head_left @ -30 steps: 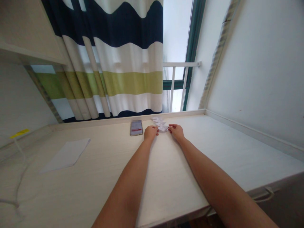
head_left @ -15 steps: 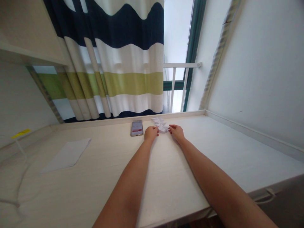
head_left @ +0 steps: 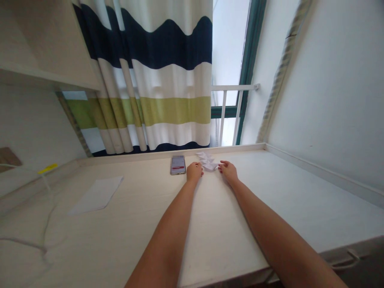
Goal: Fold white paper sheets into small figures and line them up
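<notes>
Several white folded paper pieces [head_left: 209, 164] with pointed tips lie in a small cluster near the back edge of the desk. My left hand [head_left: 195, 172] is closed, its fingers curled at the left side of the nearest folded paper. On the other side, my right hand [head_left: 229, 172] has its fingers slightly apart, the fingertips by the paper's right tip. Whether those right fingertips touch it is too small to tell. A smartphone [head_left: 178, 165] with a lit screen lies just left of my left hand.
White paper sheets [head_left: 97, 195] lie on the left of the pale desk [head_left: 144, 236]. A cable [head_left: 45, 236] runs along the far left, with a yellow tag [head_left: 48, 168] nearby. A raised rim [head_left: 240, 149] borders the desk's back, below a striped curtain [head_left: 171, 108].
The whole view has shifted, so the desk and its things appear farther right and slightly lower. Both hands stay beside the folded paper, the right fingers a little more spread.
</notes>
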The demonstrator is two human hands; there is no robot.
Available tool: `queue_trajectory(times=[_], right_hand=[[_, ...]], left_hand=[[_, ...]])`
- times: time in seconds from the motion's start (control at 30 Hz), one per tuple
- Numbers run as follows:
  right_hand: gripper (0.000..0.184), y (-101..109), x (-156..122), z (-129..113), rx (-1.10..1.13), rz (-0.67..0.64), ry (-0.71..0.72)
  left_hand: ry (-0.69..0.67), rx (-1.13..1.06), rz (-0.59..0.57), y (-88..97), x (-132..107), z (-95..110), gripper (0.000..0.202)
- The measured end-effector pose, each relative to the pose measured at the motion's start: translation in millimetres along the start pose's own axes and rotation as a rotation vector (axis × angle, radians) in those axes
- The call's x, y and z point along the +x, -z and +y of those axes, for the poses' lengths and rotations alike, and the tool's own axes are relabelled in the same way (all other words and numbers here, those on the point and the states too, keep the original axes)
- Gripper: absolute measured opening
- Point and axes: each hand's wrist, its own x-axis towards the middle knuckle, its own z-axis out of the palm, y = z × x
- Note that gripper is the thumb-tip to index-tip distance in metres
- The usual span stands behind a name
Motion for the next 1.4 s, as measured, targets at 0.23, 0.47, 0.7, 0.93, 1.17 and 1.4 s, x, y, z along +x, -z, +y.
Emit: queue_trajectory(times=[0.23,0.47,0.7,0.93,1.17,1.4], right_hand=[[0.025,18.7,-10.1,-28.2,-0.167,0.210,0.099],[0.030,-18.6,-32.2,-82.5,0.075,-0.072,0.206],[0.024,-129.8,-93.5,-137.6,0.193,-0.453,0.234],[0.022,-215.4,-164.3,-186.4,0.026,-0.655,0.463],[0.036,-250.0,-204.4,-199.5,-0.328,-0.668,0.681],[0.040,-248.4,-213.0,-201.6,-0.578,-0.717,0.769]], left_hand=[[-0.144,-0.013,0.000,30.2,-10.1,10.2,0.024],[-0.146,0.052,0.069,106.6,-24.9,0.5,0.025],[-0.244,0.362,0.202,215.8,-58.9,-37.1,0.024],[-0.192,0.637,0.305,313.8,-101.8,-78.9,0.023],[-0.142,0.786,0.331,333.4,-124.5,-129.1,0.033],[-0.099,0.841,0.284,329.7,-127.5,-140.4,0.032]])
